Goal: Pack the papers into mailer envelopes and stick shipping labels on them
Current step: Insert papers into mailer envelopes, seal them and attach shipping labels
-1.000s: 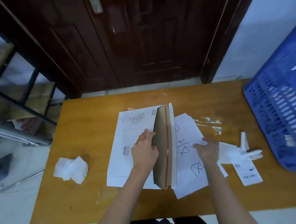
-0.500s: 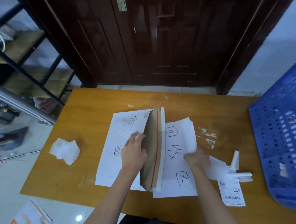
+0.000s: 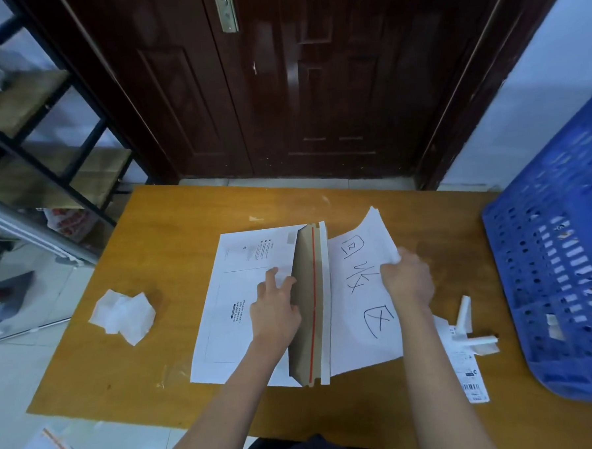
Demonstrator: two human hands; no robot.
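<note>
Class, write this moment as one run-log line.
left hand: holds mailer envelope flap open | right hand: grips papers | shipping label: on table, unstuck

A: Which colour is the mailer envelope (image 3: 247, 295)?
B: White outside with small black print; its flap (image 3: 309, 302) is brown inside, with one red stripe.
A: And the paper (image 3: 359, 282)?
B: White, with black handwritten marks. The worktop (image 3: 173, 265) is orange-brown, the crate (image 3: 558, 279) blue, the door (image 3: 297, 80) dark reddish brown.
</note>
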